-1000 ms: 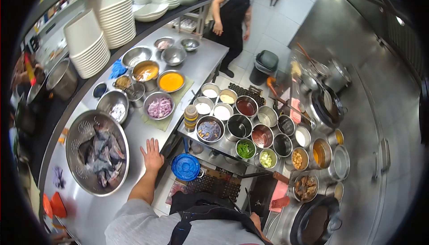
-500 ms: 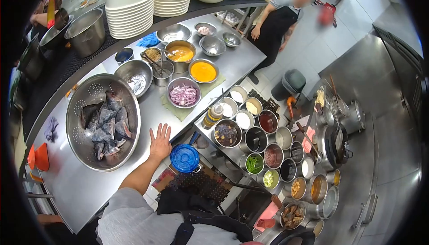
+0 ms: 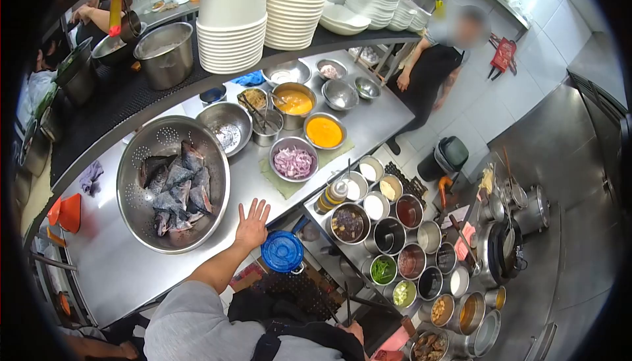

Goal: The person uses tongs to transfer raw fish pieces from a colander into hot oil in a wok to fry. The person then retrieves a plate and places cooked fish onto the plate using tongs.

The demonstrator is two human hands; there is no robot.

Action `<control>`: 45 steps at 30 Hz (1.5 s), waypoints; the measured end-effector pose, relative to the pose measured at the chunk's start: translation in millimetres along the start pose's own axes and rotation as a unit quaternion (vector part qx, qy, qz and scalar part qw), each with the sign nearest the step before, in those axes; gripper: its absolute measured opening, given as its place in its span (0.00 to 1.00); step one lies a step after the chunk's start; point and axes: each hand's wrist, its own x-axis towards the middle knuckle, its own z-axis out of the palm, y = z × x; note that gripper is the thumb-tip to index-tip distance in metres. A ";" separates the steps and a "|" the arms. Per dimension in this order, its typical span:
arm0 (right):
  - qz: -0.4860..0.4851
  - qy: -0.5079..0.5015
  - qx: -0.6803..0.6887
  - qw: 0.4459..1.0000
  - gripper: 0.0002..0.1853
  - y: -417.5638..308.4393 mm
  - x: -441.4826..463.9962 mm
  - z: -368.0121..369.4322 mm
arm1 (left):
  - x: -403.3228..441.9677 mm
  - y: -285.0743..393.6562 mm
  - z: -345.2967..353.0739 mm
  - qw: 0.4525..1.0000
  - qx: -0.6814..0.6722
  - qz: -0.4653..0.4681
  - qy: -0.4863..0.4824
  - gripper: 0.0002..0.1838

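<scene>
My left hand (image 3: 252, 224) lies flat on the front edge of the steel table (image 3: 105, 275), fingers spread, holding nothing. Just left of it is a large perforated colander (image 3: 141, 213) with pieces of dark-skinned fish (image 3: 181, 186). A bowl of sliced purple onion (image 3: 295, 162) sits on a green cloth beyond the hand. My right hand (image 3: 354, 330) is low in the view beside my apron, its fingers curled around the thin dark handles of tongs (image 3: 348, 303); their lower part is hard to see.
A blue lid (image 3: 282, 251) is below the table edge. Many metal pots, one with green vegetables (image 3: 382, 269), stand on the right counter. Stacked white bowls (image 3: 230, 38) line the shelf. A person in a black apron (image 3: 431, 74) stands at the far table end. Another person's arm shows lower left.
The view has swung, so the table and colander sit differently in it. My left hand stays flat on the table edge. More of my right hand and the tongs shows.
</scene>
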 end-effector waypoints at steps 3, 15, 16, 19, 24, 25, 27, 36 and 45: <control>0.021 -0.028 0.002 0.999 0.35 -14.1 3.8 -1.0 | 4.0 0.3 -2.6 1.000 0.006 0.008 -0.002 0.42; 0.014 -0.024 0.015 0.999 0.34 25.5 5.0 29.1 | 4.1 7.5 -2.7 1.000 0.017 -0.002 -0.006 0.41; 0.009 -0.027 0.015 0.999 0.34 31.2 11.1 32.1 | 5.2 7.8 -3.0 1.000 0.018 -0.002 -0.006 0.41; 0.025 -0.057 0.003 0.998 0.34 42.0 25.0 35.1 | 7.3 8.6 -3.6 1.000 0.024 -0.007 -0.009 0.41; -0.002 -0.030 -0.009 1.000 0.33 48.4 48.1 30.5 | 4.4 12.1 -7.4 0.999 0.035 -0.014 -0.012 0.41; -0.003 -0.032 -0.009 0.999 0.33 47.0 51.7 29.1 | 2.9 11.9 -7.3 0.999 0.037 -0.014 -0.013 0.41; -0.010 -0.038 0.004 0.999 0.33 45.7 57.8 23.1 | 5.0 12.8 -4.9 0.999 0.045 -0.016 -0.014 0.42; -0.007 -0.017 0.001 1.000 0.33 33.4 57.4 -3.3 | 5.6 12.2 -1.9 0.998 0.049 -0.014 -0.021 0.42; 0.003 -0.009 0.012 1.000 0.34 39.9 46.3 3.0 | 4.9 10.3 -0.3 0.998 0.052 -0.013 -0.014 0.42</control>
